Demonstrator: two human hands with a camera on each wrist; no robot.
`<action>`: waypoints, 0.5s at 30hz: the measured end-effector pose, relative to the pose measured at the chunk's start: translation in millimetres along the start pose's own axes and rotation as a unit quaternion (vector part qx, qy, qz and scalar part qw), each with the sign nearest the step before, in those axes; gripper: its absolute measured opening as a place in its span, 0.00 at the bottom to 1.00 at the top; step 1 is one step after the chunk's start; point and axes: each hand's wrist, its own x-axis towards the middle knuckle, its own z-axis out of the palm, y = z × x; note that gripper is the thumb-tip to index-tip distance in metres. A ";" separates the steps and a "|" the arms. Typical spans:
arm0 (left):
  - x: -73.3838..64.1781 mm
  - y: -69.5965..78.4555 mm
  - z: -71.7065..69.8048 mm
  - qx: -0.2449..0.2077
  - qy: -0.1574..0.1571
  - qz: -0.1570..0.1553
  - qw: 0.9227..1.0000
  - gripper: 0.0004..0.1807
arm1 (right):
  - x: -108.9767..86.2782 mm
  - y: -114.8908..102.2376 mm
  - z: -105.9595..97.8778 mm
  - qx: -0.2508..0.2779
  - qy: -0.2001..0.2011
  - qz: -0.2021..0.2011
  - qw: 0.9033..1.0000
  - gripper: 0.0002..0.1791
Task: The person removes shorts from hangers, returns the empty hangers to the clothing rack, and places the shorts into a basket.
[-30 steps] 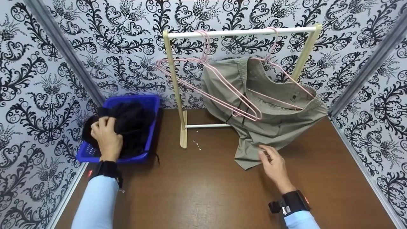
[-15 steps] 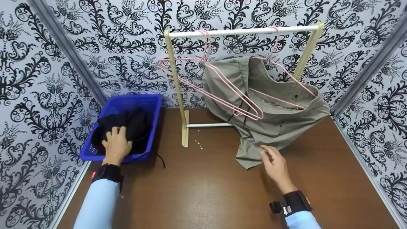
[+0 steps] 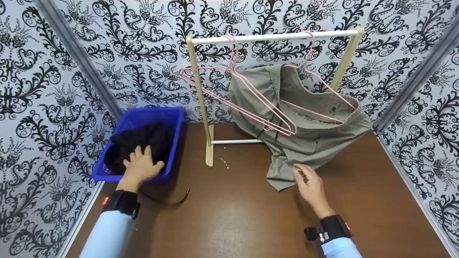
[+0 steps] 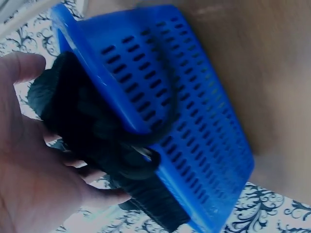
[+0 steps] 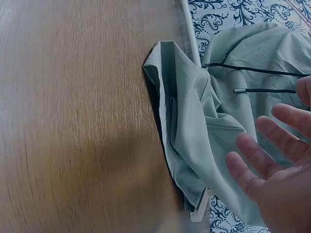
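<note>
My left hand (image 3: 143,166) rests with spread fingers on a black garment (image 3: 143,138) bunched inside a blue plastic basket (image 3: 178,134). In the left wrist view a dark cord (image 4: 171,92) hangs from the garment over the basket's perforated side. My right hand (image 3: 311,186) hovers with relaxed fingers beside the lower leg of khaki shorts (image 3: 322,139); from above I cannot tell whether they touch. The right wrist view shows its fingers loosely extended in front of the shorts (image 5: 194,126), holding nothing. A pink hanger (image 3: 330,87) runs inside the shorts' elastic waistband.
A small rack with a white bar (image 3: 272,37) and wooden posts (image 3: 199,89) stands at the back. More pink hangers (image 3: 232,64) hang at its left. Patterned walls enclose the brown tabletop (image 3: 222,215) on the back and sides.
My left hand has let go of the black garment, which has settled lower in the basket, and moved slightly right with fingers spreading. The cord's end has shifted toward me. The right hand stays put.
</note>
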 end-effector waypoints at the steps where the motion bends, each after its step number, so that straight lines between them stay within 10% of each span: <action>1: -1.9 1.7 0.4 0.007 0.000 0.003 1.000 0.48 | 0.1 -0.1 0.1 0.000 0.000 0.001 1.000 0.14; 10: -26.4 -7.0 5.4 0.076 0.009 0.043 0.996 0.60 | -0.8 -0.6 -2.7 0.002 -0.012 0.007 1.000 0.15; 15: -35.4 -17.5 17.3 0.098 0.074 0.077 0.989 0.64 | -0.8 -0.3 -2.6 0.008 -0.010 0.006 1.000 0.15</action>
